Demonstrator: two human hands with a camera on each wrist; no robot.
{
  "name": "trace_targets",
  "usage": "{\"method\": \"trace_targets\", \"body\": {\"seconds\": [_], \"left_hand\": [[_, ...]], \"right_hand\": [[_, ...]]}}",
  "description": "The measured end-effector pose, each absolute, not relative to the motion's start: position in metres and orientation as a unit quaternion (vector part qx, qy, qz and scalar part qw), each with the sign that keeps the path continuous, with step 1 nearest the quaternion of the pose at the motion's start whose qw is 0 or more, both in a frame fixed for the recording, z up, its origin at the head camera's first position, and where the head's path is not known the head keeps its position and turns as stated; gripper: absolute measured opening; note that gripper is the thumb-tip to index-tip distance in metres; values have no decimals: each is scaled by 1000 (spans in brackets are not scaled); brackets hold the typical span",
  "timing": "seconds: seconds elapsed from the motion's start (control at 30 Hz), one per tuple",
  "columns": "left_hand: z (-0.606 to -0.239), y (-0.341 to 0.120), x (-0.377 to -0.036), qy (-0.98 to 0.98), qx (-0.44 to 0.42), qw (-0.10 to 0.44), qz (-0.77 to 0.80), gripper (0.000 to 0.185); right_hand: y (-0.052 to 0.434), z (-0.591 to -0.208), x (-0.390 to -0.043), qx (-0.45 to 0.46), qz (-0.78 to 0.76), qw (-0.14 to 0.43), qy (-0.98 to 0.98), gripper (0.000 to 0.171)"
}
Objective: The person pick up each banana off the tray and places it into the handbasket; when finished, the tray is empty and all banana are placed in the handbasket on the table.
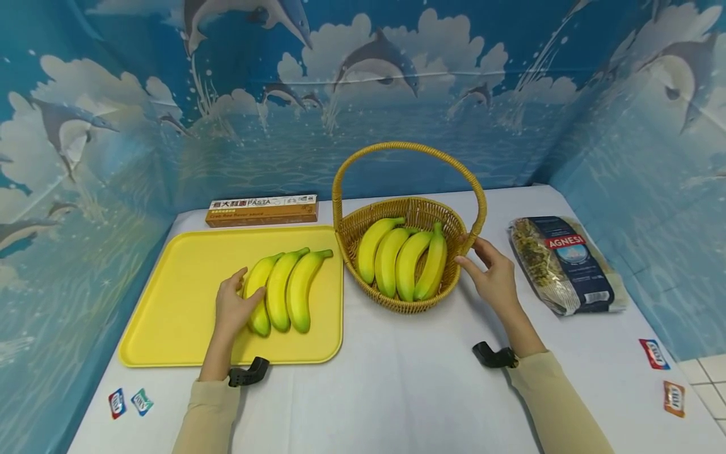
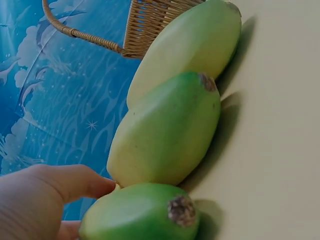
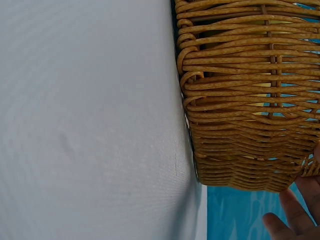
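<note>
On the white tablecloth [image 1: 397,378], a yellow tray [image 1: 170,296] is set at left and a wicker basket [image 1: 411,211] with an arched handle at centre, just beside each other. A bunch of three bananas [image 1: 283,287] lies on the tray; the left hand [image 1: 232,306] rests on its outer banana, fingers relaxed, thumb laid over the fruit, nothing gripped. A second bunch of four bananas [image 1: 403,258] lies inside the basket. The right hand [image 1: 493,274] is held at the basket's right rim, fingers loosely spread and touching the weave, not closed on it. A pasta box [image 1: 261,210] lies behind the tray; a bagged Agnesi pasta pack [image 1: 564,261] lies well right of the basket. Small sachets [image 1: 130,402] are seen at the front corners.

Left wrist view: blossom ends of the tray bananas [image 2: 170,130] are shown close, green-tinted, with the thumb [image 2: 75,182] against them. Right wrist view: the basket wall [image 3: 245,100] is seen meeting the cloth, fingertips [image 3: 295,215] at its edge.
</note>
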State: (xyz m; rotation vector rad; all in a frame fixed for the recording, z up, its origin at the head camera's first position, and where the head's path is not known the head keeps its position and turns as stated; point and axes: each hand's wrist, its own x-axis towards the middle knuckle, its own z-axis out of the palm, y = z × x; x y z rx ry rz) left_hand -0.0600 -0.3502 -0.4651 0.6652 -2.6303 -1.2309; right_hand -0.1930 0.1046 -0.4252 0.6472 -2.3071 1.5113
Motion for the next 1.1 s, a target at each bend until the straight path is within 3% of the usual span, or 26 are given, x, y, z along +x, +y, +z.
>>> {"method": "trace_targets", "body": {"seconds": [0.43, 0.7, 1.1], "left_hand": [[-470, -349, -60, -877, 248, 96, -400, 64], [-448, -339, -58, -849, 270, 157, -426, 59], [-387, -273, -78, -857, 140, 228, -441, 54]], "right_hand": [[106, -435, -198, 225, 529, 153, -804, 40], [112, -456, -212, 223, 530, 155, -803, 43], [114, -456, -213, 220, 528, 155, -806, 43]]}}
